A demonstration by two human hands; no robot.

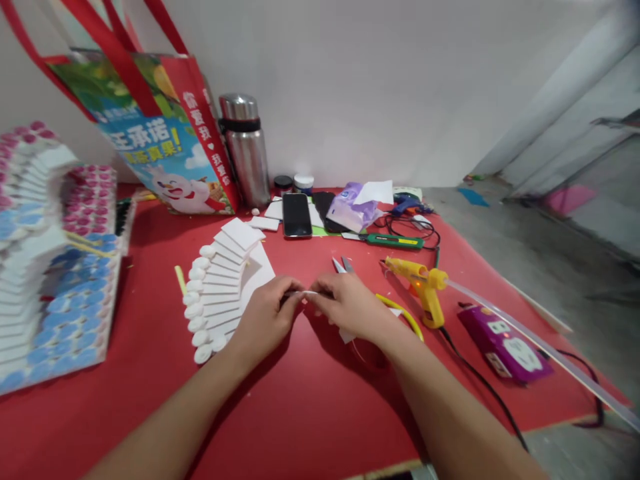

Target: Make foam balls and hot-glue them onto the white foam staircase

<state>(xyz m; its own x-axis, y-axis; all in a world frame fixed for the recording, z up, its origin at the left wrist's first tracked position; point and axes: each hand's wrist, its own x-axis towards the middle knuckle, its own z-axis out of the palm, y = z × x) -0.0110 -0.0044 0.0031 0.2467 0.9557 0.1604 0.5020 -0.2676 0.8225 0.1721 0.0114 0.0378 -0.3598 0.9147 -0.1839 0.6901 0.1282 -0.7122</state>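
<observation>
Above the red table, my left hand [271,305] and my right hand [348,301] meet at a thin white strip [305,293], each pinching one end. It looks like paper, seen edge-on. Just left of my left hand stands a fan-shaped row of white cards [220,280] edged with round white rolled pieces [198,301]. Scissors [343,265] lie beyond my right hand, their blades showing. Their yellow handle [405,313] is partly covered by my right wrist. A yellow glue gun [419,283] with a long clear glue stick [525,340] rests further right.
A purple power socket [505,343] with cables sits at right. Along the back are a phone [297,215], a green-handled cutter [395,241], a tissue pack [353,207] and a steel flask [245,150]. A shopping bag [155,140] and a blue-and-pink paper model [75,293] stand at left.
</observation>
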